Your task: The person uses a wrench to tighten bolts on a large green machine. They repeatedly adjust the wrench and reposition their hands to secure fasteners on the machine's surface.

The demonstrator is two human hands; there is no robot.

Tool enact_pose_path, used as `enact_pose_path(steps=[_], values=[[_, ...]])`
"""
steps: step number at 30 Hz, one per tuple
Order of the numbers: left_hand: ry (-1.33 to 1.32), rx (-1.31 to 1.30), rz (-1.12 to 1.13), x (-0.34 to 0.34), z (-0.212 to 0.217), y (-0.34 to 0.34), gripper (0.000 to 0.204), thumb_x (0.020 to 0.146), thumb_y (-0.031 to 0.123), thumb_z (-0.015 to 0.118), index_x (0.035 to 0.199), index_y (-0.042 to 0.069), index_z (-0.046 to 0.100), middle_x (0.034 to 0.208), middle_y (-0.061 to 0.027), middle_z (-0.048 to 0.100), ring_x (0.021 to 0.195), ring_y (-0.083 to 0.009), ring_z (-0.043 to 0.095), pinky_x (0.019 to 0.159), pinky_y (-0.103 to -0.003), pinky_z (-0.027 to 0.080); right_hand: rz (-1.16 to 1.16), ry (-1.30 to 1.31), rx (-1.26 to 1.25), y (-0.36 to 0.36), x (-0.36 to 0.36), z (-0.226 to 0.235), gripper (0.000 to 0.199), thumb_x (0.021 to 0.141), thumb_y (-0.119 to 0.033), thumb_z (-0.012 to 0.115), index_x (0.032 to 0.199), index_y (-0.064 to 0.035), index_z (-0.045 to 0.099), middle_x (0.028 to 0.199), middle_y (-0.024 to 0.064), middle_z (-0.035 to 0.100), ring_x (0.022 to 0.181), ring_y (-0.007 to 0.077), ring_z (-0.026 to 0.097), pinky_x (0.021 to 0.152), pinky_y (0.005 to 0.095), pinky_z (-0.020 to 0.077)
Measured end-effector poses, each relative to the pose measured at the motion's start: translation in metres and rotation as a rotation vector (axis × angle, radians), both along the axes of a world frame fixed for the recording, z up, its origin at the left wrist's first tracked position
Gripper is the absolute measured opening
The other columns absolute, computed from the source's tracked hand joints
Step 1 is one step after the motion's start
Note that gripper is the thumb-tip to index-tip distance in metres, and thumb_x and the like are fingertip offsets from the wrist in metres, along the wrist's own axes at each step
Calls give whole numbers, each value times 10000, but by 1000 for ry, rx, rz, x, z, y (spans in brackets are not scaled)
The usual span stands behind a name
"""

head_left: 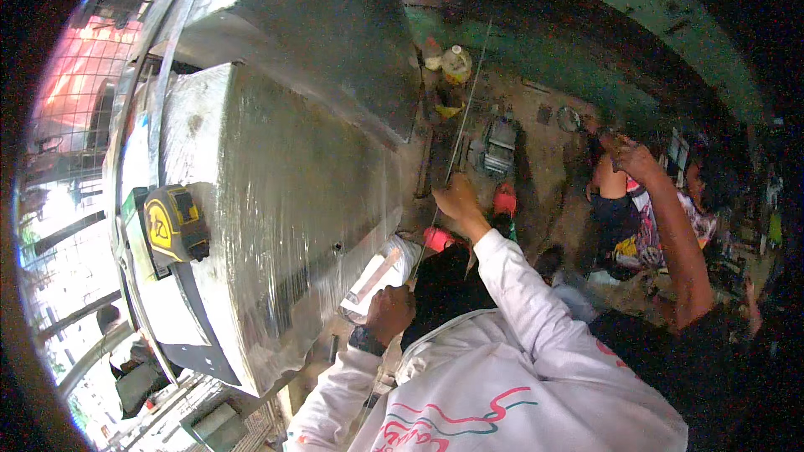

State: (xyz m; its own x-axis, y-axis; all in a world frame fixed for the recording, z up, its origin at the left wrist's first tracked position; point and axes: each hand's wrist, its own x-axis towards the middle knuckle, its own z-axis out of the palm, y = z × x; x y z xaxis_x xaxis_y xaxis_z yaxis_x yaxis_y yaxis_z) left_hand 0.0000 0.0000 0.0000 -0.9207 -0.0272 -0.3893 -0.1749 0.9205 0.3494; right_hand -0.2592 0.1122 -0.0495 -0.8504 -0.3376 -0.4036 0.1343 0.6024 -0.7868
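Observation:
My right hand (459,201) is closed on a long thin rod (470,109) that slants up and away across the middle of the view. The white-sleeved left forearm, with a dark watch, reaches to a big box-like block (301,192) wrapped in clear film. My left hand (392,315) is closed beside a crumpled white bundle (381,272); whatever is inside its fingers is hidden. A yellow and black tape measure (177,223) rests at the left side of the wrapped block, away from both hands.
A large grey panel (310,33) stands beyond the block. Yellowish containers (456,64) and a grey machine (499,151) are on the floor ahead. At right, a co-worker's bare forearm (674,226) is raised, near another person in patterned clothing (653,222). Wire mesh (79,84) runs along the left.

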Motion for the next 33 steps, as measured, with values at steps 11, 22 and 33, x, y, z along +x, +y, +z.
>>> enact_pose_path(steps=[11, 22, 33], values=[[-113, 54, -175, 34, -77, -21, 190, 813, 223, 603, 782, 53, 681, 757, -192, 680, 691, -388, 659, 671, -484, 537, 134, 284, 44, -36, 59, -110, 360, 778, -275, 641, 1023, -12, 664, 1060, 237, 665, 998, 427, 626, 893, 506, 490], [87, 200, 16, 77, -153, -45, 232, 826, 282, 647, 797, 52, 630, 756, -178, 628, 723, -384, 624, 651, -488, 498, 73, 192, 11, -86, 73, -108, 380, 807, -283, 636, 1087, -25, 648, 1107, 226, 658, 1019, 425, 624, 908, 489, 489], [-51, 64, 278, 41, -236, -43, 214, 742, 234, 660, 863, 63, 702, 926, -182, 707, 841, -404, 673, 744, -485, 547, 95, 234, 39, -114, 18, -155, 403, 836, -290, 631, 1151, -38, 633, 1154, 214, 650, 1039, 423, 622, 922, 472, 489]])
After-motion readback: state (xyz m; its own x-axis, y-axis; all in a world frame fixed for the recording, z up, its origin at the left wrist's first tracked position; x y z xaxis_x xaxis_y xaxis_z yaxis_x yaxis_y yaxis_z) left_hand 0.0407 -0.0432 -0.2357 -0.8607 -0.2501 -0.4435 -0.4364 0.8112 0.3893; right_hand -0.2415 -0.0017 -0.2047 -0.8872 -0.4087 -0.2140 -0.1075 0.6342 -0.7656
